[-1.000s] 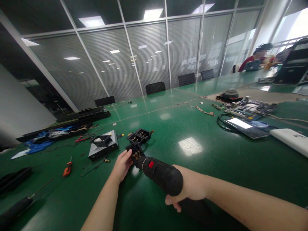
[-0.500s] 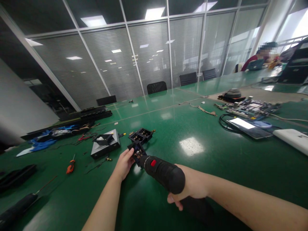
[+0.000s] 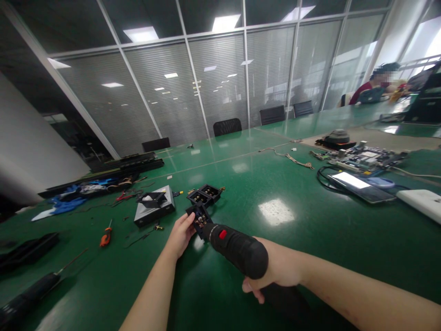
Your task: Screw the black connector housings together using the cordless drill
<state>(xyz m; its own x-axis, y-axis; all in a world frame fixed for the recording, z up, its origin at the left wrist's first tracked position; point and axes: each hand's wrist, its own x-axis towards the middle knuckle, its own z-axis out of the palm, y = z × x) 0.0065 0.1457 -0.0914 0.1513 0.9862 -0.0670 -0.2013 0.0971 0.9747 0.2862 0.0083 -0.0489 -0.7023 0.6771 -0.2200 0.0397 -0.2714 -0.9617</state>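
Note:
My right hand [image 3: 272, 266] is wrapped round the grip of a black cordless drill [image 3: 237, 250] with a red switch on top. The drill's front end points at a small black housing [image 3: 199, 217] with copper-coloured parts inside; its tip is hidden behind the drill body. My left hand [image 3: 182, 234] grips that housing by its left side, thumb on the rim. Just beyond it lie joined black housings [image 3: 205, 195] with brass-coloured parts. A grey box [image 3: 155, 207] with a black bracket [image 3: 151, 199] on top stands to the left.
An orange-handled screwdriver [image 3: 106, 235] and a black-handled tool with a thin rod [image 3: 31, 294] lie left on the green table [image 3: 230, 184]. To the right are a phone [image 3: 361, 186], a white device [image 3: 420, 204] and a circuit board [image 3: 368, 156]. A person [image 3: 370, 89] sits far right.
The whole view has shifted slightly, so everything appears a little further right. Both hands, the drill and the housing keep the same positions relative to each other.

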